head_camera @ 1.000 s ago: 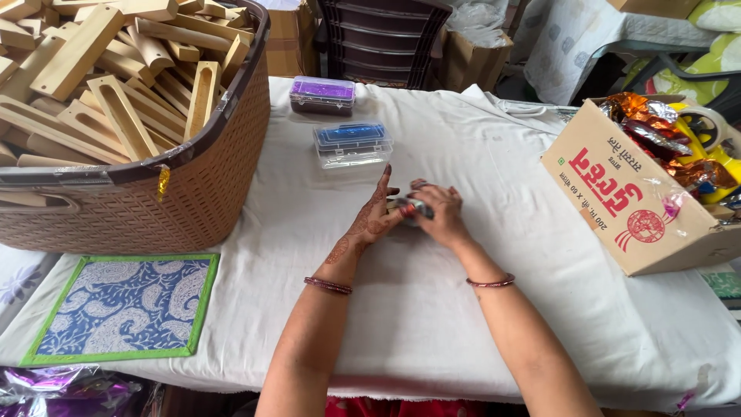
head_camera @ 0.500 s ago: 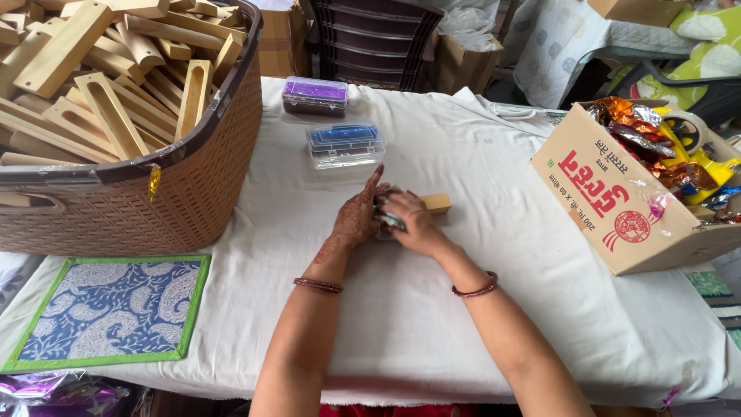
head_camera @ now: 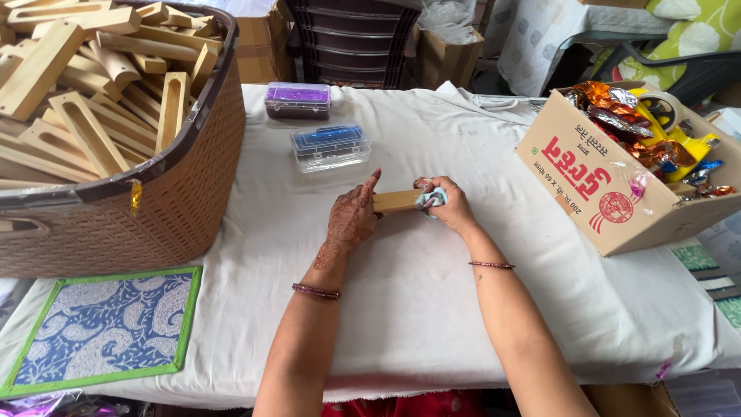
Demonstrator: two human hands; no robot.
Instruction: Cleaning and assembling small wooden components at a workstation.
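As the head view showed, we found a wooden block (head_camera: 395,201) on the white cloth (head_camera: 401,309), its long axis running left to right between both hands. Our left hand (head_camera: 351,220) stood flat against its left end, fingers straight. Our right hand (head_camera: 448,205) closed on the right end, pinching a blue rag (head_camera: 429,198) against it. Both hands touched it; neither was nearer.
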